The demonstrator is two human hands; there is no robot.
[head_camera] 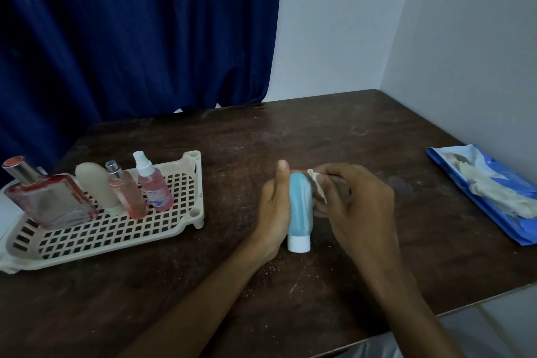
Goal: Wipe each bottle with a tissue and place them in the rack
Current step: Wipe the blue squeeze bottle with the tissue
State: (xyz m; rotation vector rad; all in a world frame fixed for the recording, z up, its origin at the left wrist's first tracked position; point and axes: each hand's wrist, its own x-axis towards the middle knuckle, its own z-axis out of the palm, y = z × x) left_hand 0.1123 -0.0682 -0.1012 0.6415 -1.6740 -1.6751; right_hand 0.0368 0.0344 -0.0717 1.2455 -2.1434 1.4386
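Note:
A light blue tube bottle [299, 209] with a white cap stands cap-down at the table's middle. My left hand [274, 209] grips its left side, thumb up along it. My right hand [354, 200] pinches a crumpled white tissue [318, 184] against the bottle's upper right side. The beige perforated rack [116, 229] lies at the left. It holds a square red-edged perfume bottle [49, 200], a cream tube [97, 186], a slim pink spray bottle [126, 192] and a pink spray bottle with a white nozzle [152, 183].
A blue tissue pack [488, 197] with white tissues spilling out lies at the right, near the white wall. A dark blue curtain [130, 32] hangs behind the table. The dark wooden table [261, 139] ends close to me at the lower right.

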